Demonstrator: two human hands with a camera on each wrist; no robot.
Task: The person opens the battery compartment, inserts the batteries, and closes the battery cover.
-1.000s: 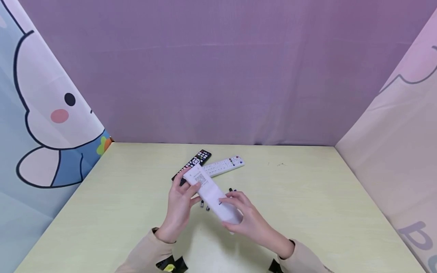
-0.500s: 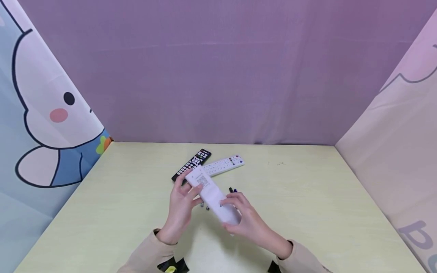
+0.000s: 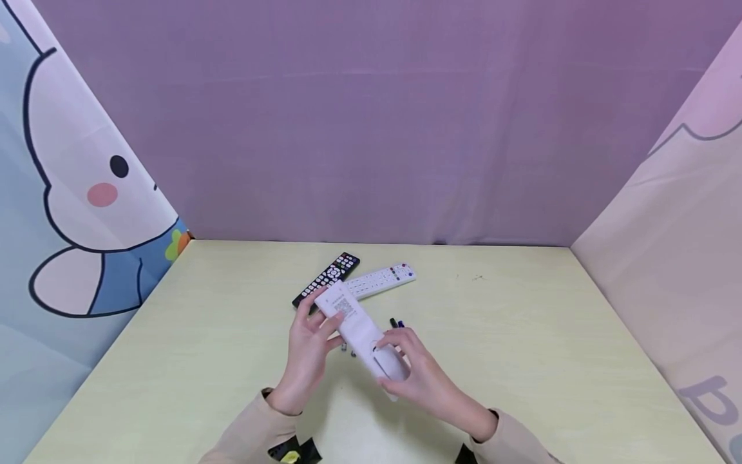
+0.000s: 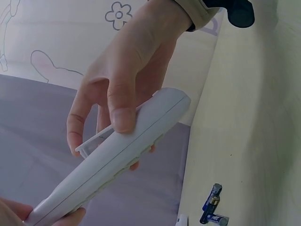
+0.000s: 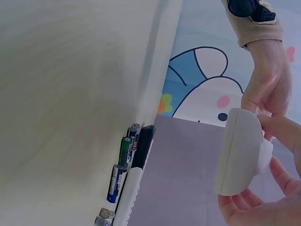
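A white remote control is held above the table, its back with a printed code facing up. My left hand grips its far end, thumb on the back and fingers beneath. At the near end, my right hand has its thumb against the remote's side and its fingertips on the battery cover. One end of that cover stands raised from the casing in the left wrist view. The inside of the battery compartment is hidden. In the right wrist view, the cover sticks out beyond the remote's curved back.
Behind the hands, a black remote and another white remote lie on the pale table. Several loose batteries, including a green one and a blue one, lie nearer. Purple cloth hangs along the back.
The battery cover's edge has come up from the remote's back under my right fingertips. The remote and my left hand have shifted only slightly right.
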